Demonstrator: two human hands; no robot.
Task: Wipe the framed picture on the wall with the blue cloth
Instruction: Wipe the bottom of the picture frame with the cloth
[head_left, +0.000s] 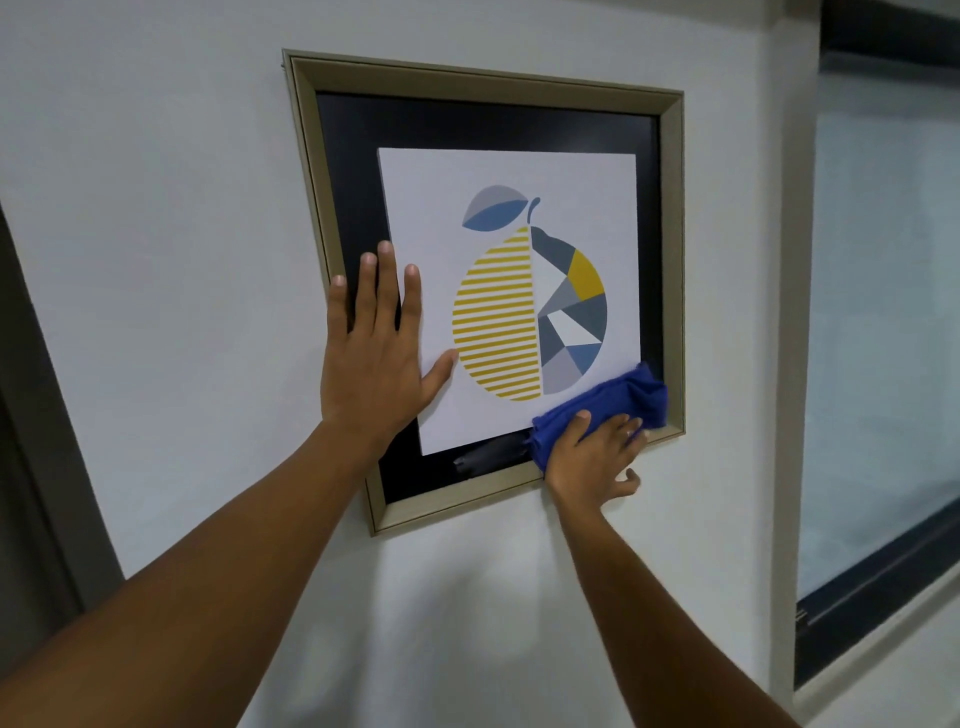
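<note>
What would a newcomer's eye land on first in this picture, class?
Probably the framed picture on the white wall, a striped yellow and grey fruit print. Next, the blue cloth pressed at its lower right corner by the right hand, while the left hand lies flat on its left edge.

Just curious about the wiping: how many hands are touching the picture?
2. The left hand lies flat on the picture's left side, over frame and print. The right hand presses the cloth at the lower right corner.
</note>
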